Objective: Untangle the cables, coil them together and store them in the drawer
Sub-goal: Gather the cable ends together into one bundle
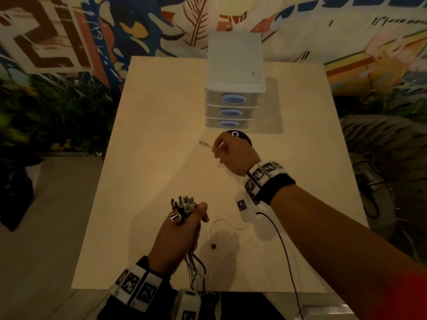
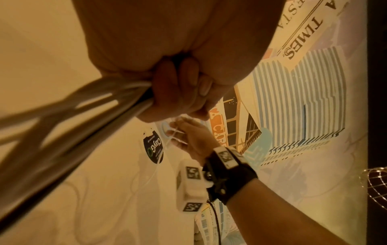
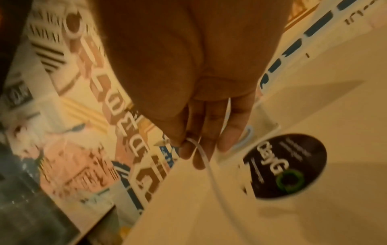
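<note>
Cables (image 1: 184, 207) over pale table (image 1: 150, 135), mural wall (image 1: 69, 31) behind.

A pale table (image 1: 150, 125) stood under warm, dim light, its far edge against a wall mural (image 1: 69, 31) painted in brown lettering, blue shapes, leaves and an aeroplane with a row of blue windows. Green plants (image 1: 57, 116) filled the space left of the table, above a grey floor (image 1: 46, 239). A round dark sticker (image 3: 286, 165) with white print and a green ring lay on the tabletop just beyond where the thin cord was pinched.
</note>
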`<state>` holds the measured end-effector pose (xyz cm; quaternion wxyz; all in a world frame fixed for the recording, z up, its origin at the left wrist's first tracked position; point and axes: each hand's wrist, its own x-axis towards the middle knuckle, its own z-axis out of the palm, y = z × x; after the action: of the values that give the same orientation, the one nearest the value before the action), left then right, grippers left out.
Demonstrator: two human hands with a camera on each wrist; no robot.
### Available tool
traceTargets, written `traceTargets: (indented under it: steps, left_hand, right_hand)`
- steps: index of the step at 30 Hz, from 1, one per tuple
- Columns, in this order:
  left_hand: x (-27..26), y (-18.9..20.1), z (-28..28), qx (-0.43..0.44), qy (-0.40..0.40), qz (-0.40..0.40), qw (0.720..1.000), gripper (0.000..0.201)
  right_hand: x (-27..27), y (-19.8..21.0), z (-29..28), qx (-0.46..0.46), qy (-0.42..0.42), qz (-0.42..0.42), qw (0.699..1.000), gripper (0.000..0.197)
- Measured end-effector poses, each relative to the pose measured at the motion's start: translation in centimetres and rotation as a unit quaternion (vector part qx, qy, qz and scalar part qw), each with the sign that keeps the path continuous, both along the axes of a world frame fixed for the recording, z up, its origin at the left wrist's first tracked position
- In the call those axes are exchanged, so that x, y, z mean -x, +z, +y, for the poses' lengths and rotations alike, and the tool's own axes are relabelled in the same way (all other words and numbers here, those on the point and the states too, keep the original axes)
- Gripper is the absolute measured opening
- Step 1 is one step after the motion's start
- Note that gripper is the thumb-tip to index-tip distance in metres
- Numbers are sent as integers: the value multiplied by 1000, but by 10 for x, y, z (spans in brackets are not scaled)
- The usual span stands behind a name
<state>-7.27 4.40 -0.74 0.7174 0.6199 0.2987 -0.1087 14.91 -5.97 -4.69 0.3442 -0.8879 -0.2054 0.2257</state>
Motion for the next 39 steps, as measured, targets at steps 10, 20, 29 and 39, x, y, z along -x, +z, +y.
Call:
traceTargets:
  steps: [10, 20, 29, 39]
  left_hand:
    - [-26, 14, -42, 44, -42, -26, 998, 39]
    - [-47, 40, -70, 222, 164, -59, 959, 36]
    - [-42, 44, -62, 208, 234, -93, 945, 31]
    - [-42, 61, -62, 169, 263, -111, 943, 28]
  right_hand:
    - [51, 101, -66, -281, -94, 72, 952, 8]
    - [103, 101, -129, -306, -110, 127, 937, 11]
    - [127, 48, -205, -237, -157, 210, 936, 14]
    - [137, -3, -252, -124, -283, 368, 877, 12]
